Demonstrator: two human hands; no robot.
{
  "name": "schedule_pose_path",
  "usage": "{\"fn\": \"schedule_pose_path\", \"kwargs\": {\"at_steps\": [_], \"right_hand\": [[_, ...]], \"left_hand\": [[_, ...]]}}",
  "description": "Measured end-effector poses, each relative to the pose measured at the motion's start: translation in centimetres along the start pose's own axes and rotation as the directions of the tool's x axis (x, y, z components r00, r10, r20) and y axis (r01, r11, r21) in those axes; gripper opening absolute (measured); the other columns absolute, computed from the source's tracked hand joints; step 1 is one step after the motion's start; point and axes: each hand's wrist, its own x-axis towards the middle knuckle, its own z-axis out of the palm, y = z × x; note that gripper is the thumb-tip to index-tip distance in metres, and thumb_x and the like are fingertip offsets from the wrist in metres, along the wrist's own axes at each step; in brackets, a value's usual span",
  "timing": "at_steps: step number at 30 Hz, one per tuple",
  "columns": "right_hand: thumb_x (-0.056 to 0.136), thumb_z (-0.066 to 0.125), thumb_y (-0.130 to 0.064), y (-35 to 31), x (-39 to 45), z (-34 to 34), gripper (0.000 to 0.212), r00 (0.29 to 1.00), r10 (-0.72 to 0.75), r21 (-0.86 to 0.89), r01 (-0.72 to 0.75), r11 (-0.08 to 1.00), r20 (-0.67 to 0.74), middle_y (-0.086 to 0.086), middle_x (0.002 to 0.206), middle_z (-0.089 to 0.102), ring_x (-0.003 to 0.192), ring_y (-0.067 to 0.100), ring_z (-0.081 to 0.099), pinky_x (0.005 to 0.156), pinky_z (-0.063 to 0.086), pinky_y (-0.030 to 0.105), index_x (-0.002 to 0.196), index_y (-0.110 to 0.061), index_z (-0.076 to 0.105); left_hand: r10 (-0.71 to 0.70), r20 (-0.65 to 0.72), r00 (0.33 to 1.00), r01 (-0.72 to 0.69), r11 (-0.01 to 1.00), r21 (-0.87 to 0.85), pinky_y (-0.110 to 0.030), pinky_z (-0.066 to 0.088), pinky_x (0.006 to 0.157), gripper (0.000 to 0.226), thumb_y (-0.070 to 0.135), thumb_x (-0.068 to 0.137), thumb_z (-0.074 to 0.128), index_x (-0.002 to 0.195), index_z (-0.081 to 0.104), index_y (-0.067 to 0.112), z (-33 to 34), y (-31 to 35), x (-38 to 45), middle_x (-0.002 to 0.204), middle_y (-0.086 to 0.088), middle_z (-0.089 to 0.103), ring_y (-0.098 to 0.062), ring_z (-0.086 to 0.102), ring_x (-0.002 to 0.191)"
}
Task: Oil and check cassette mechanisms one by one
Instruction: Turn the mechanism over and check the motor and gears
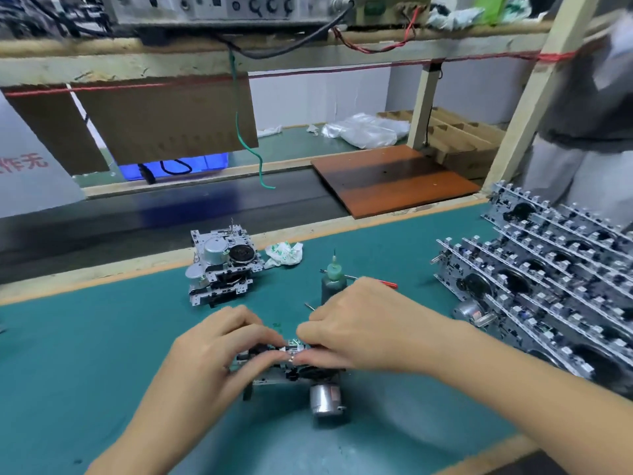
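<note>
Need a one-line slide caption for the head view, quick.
Both hands grip a cassette mechanism on the green mat, oil bottle just behind.

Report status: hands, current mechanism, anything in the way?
Left hand and right hand both grip one cassette mechanism on the green mat. Oil bottle upright just behind right hand. Nothing blocking.

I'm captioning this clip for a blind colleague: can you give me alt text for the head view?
Both hands, left hand and right hand, grip a cassette mechanism on a green mat. Behind them stand an oil bottle and two stacked mechanisms; many more are piled at right.
</note>
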Motion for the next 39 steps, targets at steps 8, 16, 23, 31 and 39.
{"fn": "schedule_pose_path", "kwargs": {"at_steps": [8, 16, 23, 31, 39], "right_hand": [[0.092, 0.039, -0.045, 9.6, -4.0, -7.4, 0.039, 0.965, 0.213, 0.056, -0.207, 0.977, -0.153, -0.008, 0.044, 0.033, 0.041, 0.015, 0.029, 0.042, 0.025, 0.024, 0.059, -0.023, 0.040], [0.093, 0.051, -0.036, 22.8, -10.3, -4.3, 0.043, 0.830, 0.515, 0.005, -0.526, 0.851, -0.215, -0.002, 0.041, 0.034, 0.040, 0.022, 0.037, 0.043, 0.030, 0.029, 0.057, -0.014, 0.045], [0.095, 0.052, -0.029, 28.5, -14.6, 3.1, 0.034, 0.622, 0.772, 0.009, -0.778, 0.629, -0.128, 0.012, 0.058, 0.052, 0.066, 0.034, 0.058, 0.060, 0.037, 0.037, 0.065, -0.015, 0.045], [0.097, 0.044, -0.037, 29.2, -17.0, 6.8, 0.035, 0.504, 0.862, -0.150, -0.850, 0.506, 0.052, 0.015, 0.086, 0.066, 0.081, 0.032, 0.060, 0.064, 0.042, 0.035, 0.072, -0.017, 0.055], [0.095, 0.043, -0.044, 25.8, -12.1, 1.5, 0.026, 0.555, 0.830, -0.270, -0.792, 0.548, 0.058, 0.007, 0.094, 0.063, 0.088, 0.028, 0.059, 0.064, 0.036, 0.031, 0.094, -0.019, 0.051]], "left_hand": [[0.205, 0.077, 0.976, -0.203, 0.979, -0.023, -0.031, 0.043, 0.068, 0.020, 0.043, 0.084, 0.064, 0.084, 0.073, 0.025, -0.6, 4.5, 15.5, 0.080, 0.011, 0.057, -0.008, 0.052, 0.074], [0.302, 0.106, 0.947, -0.317, 0.931, 0.182, -0.031, 0.039, 0.068, 0.018, 0.035, 0.089, 0.062, 0.100, 0.070, 0.023, 10.1, 7.4, 31.2, 0.098, 0.002, 0.060, -0.020, 0.056, 0.093], [0.236, 0.427, 0.873, -0.324, 0.935, 0.146, -0.041, 0.039, 0.100, 0.045, 0.016, 0.095, 0.047, 0.140, 0.041, 0.013, 21.1, 7.2, 35.0, 0.139, -0.009, 0.043, -0.027, 0.042, 0.126], [0.093, 0.735, 0.672, -0.227, 0.970, 0.085, -0.032, 0.014, 0.114, 0.073, 0.016, 0.098, 0.046, 0.153, -0.003, 0.014, 26.8, 8.1, 34.5, 0.161, -0.006, -0.005, -0.024, 0.012, 0.146], [0.015, 0.683, 0.730, -0.229, 0.947, 0.224, -0.039, 0.038, 0.098, 0.064, 0.031, 0.096, 0.053, 0.148, 0.021, 0.013, 20.9, 8.5, 32.7, 0.150, -0.010, 0.033, -0.029, 0.040, 0.131]]}}
